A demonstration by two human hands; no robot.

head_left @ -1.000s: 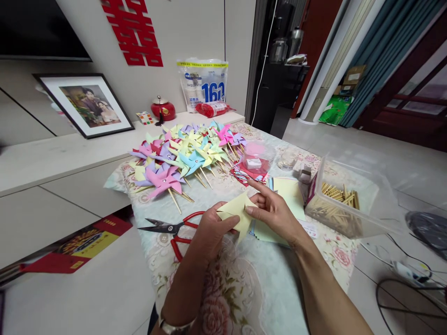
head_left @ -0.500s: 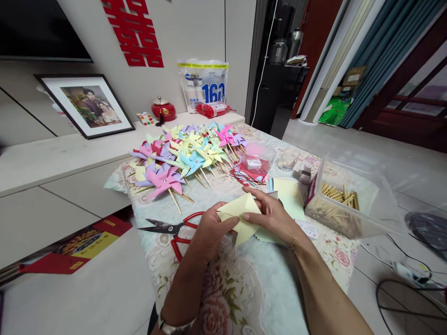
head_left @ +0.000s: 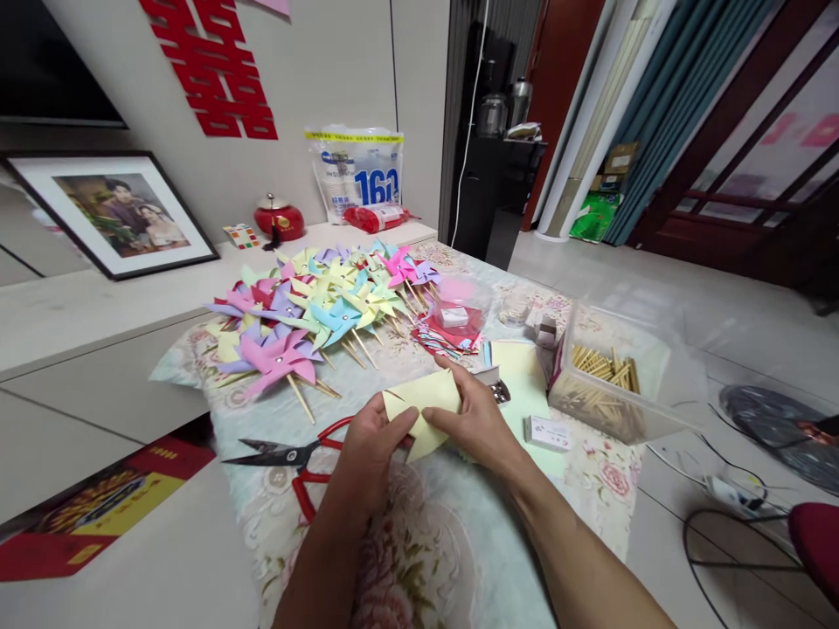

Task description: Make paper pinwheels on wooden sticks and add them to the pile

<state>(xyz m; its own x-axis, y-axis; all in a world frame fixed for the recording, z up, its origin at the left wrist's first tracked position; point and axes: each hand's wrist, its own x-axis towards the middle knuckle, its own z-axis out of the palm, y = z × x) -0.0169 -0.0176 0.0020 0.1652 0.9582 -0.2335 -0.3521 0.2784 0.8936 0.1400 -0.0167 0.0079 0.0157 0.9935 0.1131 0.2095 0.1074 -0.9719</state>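
**Yellow paper square pinched between both hands above the table**

Paper is the centre of it: a pale yellow sheet [head_left: 423,404], cut and partly folded, held just above the floral tablecloth [head_left: 459,559] near the table's front edge. The left hand [head_left: 370,445] has thumb and fingers closed on the sheet's lower left part; the right hand [head_left: 475,419] is closed on its right side, with the thumb on top pressing a flap down toward the middle.

To fold it well, I judge, each corner should be brought to the centre without creasing it flat, the left hand steadying the sheet while the right hand bends the flap, and the gathered tips kept pinned under one thumb.

Just left of the hands lie red-handled scissors [head_left: 294,459], blades pointing left. Right of them are more yellow sheets [head_left: 517,376] and a small white card [head_left: 547,432]. Farther right stands a clear tub of wooden sticks [head_left: 606,384]. Beyond, a heap of finished pinwheels [head_left: 315,306] in pink, purple, blue and yellow covers the table's far end.
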